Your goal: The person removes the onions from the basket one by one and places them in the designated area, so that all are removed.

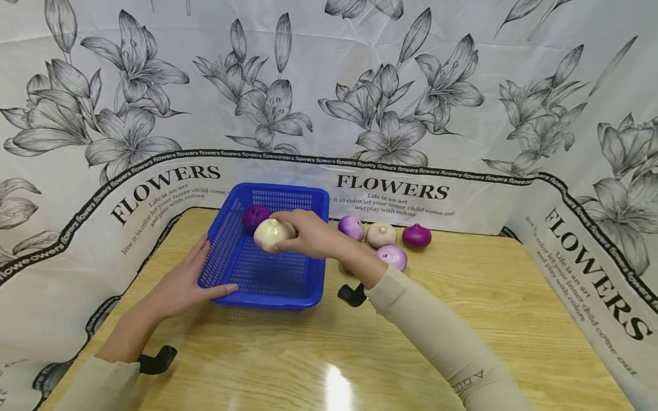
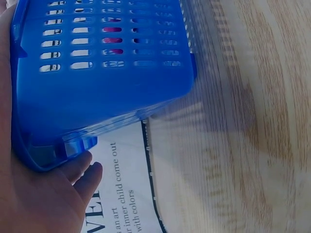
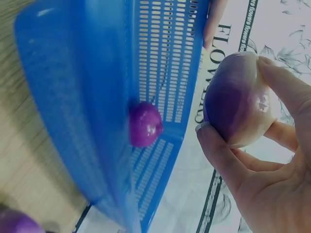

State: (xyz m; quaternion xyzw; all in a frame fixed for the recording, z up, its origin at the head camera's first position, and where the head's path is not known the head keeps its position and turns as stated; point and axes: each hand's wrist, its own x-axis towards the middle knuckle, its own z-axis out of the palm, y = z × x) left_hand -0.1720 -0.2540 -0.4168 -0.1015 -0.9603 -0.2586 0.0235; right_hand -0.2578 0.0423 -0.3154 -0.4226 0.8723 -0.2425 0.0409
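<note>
While the right hand (image 1: 308, 234) curls its fingers (image 3: 221, 155) around a pale onion (image 1: 272, 233) above the blue basket (image 1: 308, 294), the left hand (image 1: 180, 285) lies with straight fingers against the basket's left wall. A purple onion (image 1: 254, 217) sits inside at the back. The backdrop cloth (image 1: 390, 188) reads "FLOWERS".

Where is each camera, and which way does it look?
Head: sits on the person's head, looks forward and down at the table; both hands and sleeves show.
Left wrist: sits on the left wrist, looks at the blue basket; the left hand shows.
Right wrist: sits on the right wrist, looks at the pale onion; the right hand shows.
Shared: all views show the basket; head and right wrist show the purple onion inside.
</note>
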